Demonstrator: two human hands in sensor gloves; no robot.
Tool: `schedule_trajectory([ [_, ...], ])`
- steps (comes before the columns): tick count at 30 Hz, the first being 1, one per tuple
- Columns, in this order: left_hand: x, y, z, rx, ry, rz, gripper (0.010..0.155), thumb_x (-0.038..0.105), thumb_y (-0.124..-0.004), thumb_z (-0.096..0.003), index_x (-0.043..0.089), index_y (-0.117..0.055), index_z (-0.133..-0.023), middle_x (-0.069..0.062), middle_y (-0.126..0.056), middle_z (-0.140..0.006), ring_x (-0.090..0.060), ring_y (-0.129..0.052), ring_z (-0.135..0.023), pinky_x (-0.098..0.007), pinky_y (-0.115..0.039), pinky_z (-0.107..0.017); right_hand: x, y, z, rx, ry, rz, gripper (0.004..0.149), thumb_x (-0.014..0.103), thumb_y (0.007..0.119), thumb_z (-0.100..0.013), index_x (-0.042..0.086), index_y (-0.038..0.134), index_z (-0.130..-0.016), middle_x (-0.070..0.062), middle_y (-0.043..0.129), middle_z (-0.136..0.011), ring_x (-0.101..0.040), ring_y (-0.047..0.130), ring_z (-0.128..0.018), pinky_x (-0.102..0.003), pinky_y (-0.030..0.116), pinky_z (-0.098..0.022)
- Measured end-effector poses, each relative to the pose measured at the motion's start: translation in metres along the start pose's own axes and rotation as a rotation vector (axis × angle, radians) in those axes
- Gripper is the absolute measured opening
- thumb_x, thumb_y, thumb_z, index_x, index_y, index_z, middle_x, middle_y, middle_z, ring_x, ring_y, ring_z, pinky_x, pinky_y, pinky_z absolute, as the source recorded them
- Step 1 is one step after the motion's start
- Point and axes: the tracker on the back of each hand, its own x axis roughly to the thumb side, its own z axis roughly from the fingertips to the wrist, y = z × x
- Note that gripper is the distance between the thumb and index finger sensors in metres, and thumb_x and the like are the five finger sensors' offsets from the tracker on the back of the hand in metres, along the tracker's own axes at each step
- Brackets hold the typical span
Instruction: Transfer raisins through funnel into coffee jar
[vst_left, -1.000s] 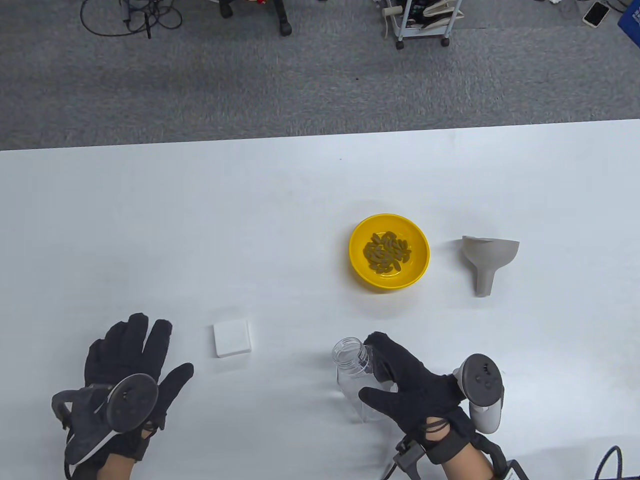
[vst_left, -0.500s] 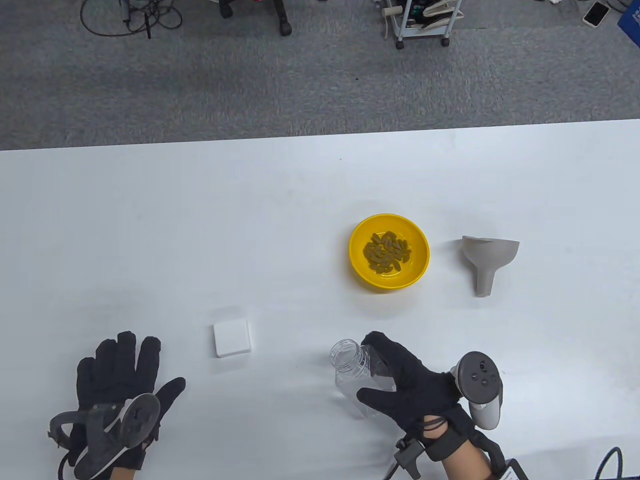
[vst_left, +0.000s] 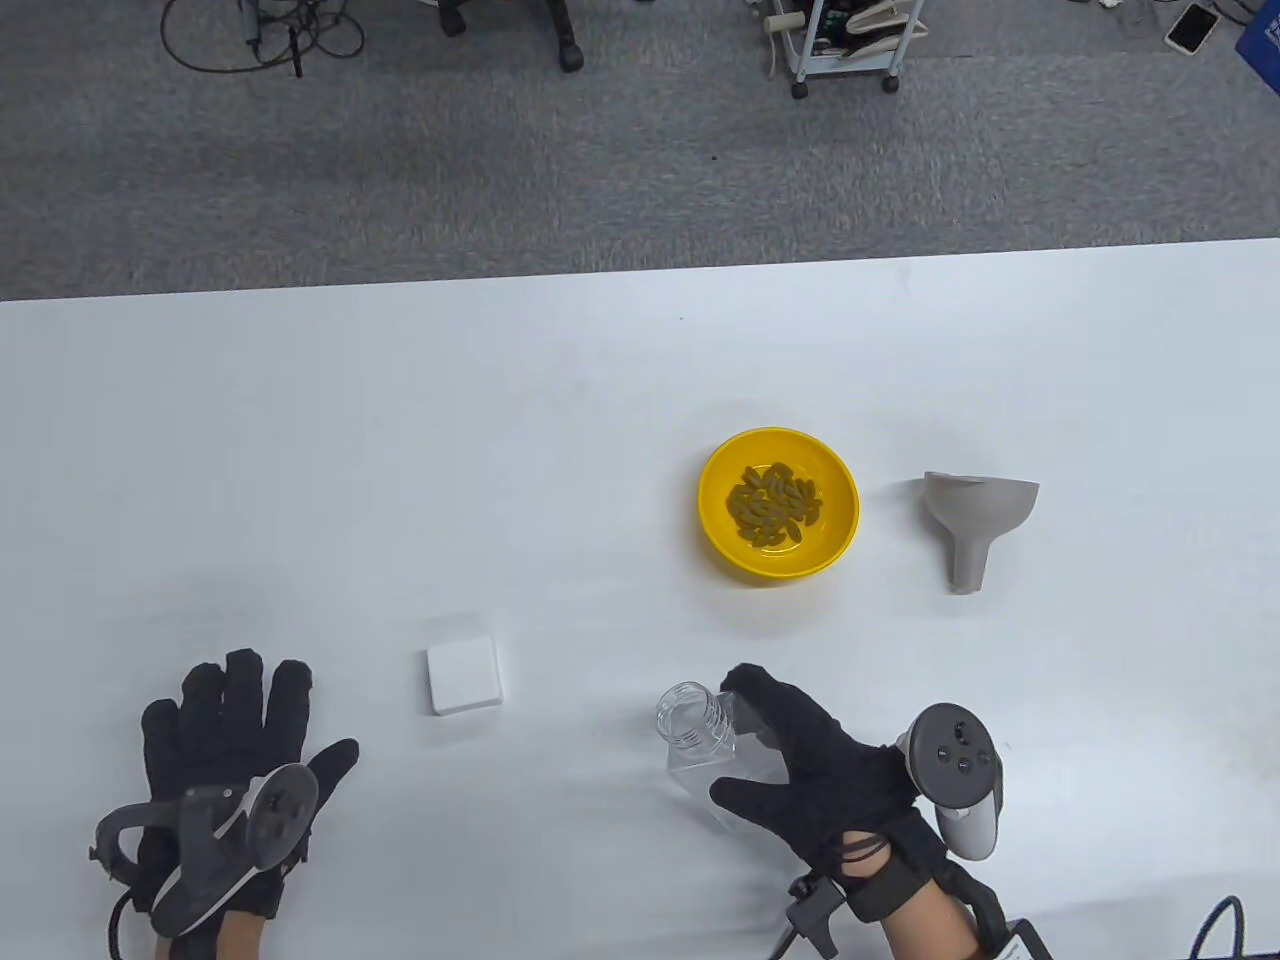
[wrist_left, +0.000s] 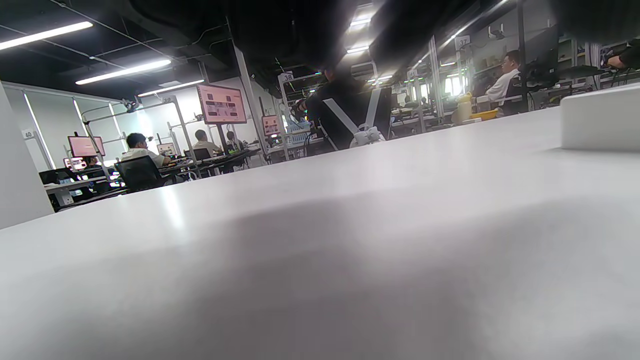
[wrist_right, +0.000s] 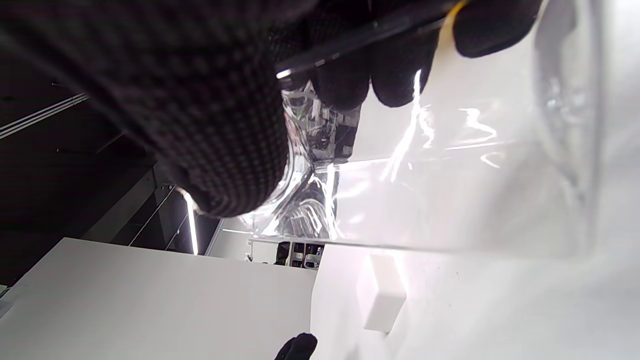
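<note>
A clear, lidless coffee jar (vst_left: 700, 745) stands near the table's front edge; my right hand (vst_left: 800, 770) grips its body. The right wrist view shows the jar's glass (wrist_right: 450, 190) with my gloved fingers (wrist_right: 350, 75) wrapped around it. A yellow bowl (vst_left: 712, 520) holding raisins (vst_left: 773, 503) sits beyond the jar. A grey funnel (vst_left: 973, 520) lies on its side to the bowl's right. My left hand (vst_left: 225, 740) rests flat and empty on the table at the front left, fingers spread.
A white square lid (vst_left: 464, 677) lies on the table between the hands; it also shows in the left wrist view (wrist_left: 600, 122) and the right wrist view (wrist_right: 382, 295). The table's far edge meets grey carpet.
My left hand has drawn back toward the front edge and to the left. My right hand has shifted the jar slightly left.
</note>
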Motion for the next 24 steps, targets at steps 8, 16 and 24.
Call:
schedule_trajectory([
  [8, -0.001, 0.003, 0.001, 0.013, -0.004, 0.023, 0.085, 0.08, -0.065, -0.0363, 0.039, -0.053, -0.11, -0.004, -0.052, -0.122, -0.04, -0.05, -0.11, -0.067, -0.045, -0.079, 0.0, -0.002, 0.0, -0.023, 0.032, 0.01, 0.089, 0.034, 0.105, -0.035, 0.019, 0.056, -0.107, -0.015, 0.063, -0.109, -0.043, 0.064, -0.098, -0.073, 0.058, -0.068],
  [16, -0.005, 0.007, 0.001, 0.019, -0.005, 0.057, 0.085, 0.079, -0.065, -0.0363, 0.039, -0.053, -0.11, -0.004, -0.051, -0.122, -0.04, -0.049, -0.11, -0.067, -0.045, -0.079, 0.008, -0.008, -0.005, -0.046, 0.04, -0.018, 0.087, 0.029, 0.108, -0.034, 0.021, 0.06, -0.106, -0.016, 0.05, -0.114, -0.047, 0.05, -0.104, -0.079, 0.046, -0.066],
  [24, -0.007, 0.011, -0.001, 0.024, 0.004, 0.073, 0.085, 0.08, -0.065, -0.0364, 0.039, -0.053, -0.11, -0.004, -0.051, -0.123, -0.04, -0.049, -0.111, -0.067, -0.045, -0.079, 0.023, -0.011, -0.019, -0.067, 0.074, 0.101, 0.086, 0.031, 0.112, -0.03, 0.029, 0.068, -0.104, -0.015, 0.058, -0.105, -0.041, 0.059, -0.094, -0.075, 0.05, -0.068],
])
